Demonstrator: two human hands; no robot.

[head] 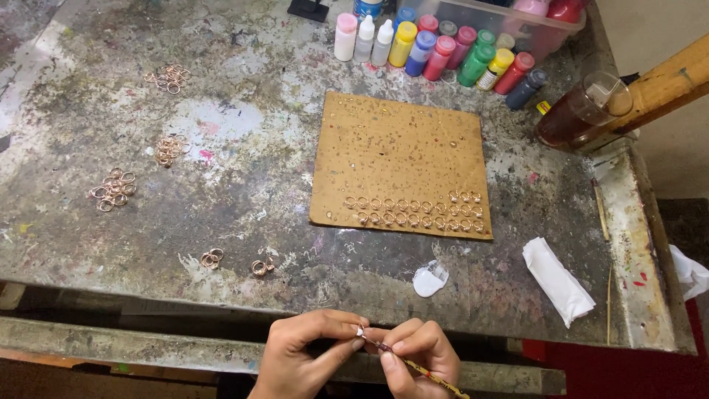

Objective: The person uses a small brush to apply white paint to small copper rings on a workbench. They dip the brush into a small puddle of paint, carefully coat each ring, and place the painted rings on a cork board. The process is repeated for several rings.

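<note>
1. While both hands sit at the near table edge, the left hand (299, 355) pinches a small ring (360, 332) between thumb and fingertips, fingers closed narrow around it.
2. Right hand (413, 355) grips a thin stick (413, 364) like a pen, fingers curled tight; its tip touches the ring.
3. Ring is held in the air just below the table (244, 140) edge, between the two hands.
4. Cardboard sheet (402, 148) lies mid-table, two rows of rings (413, 210) along its near edge.
5. Loose ring piles (113, 189) are scattered on the left part of the table, well apart from the hands.
6. Paint bottles (443, 52) stand in a cluster behind the cardboard; glass of dark liquid (580, 114) at far right.
7. White palette chip (430, 279) and folded white cloth (557, 281) lie near the front edge, right of the hands.
</note>
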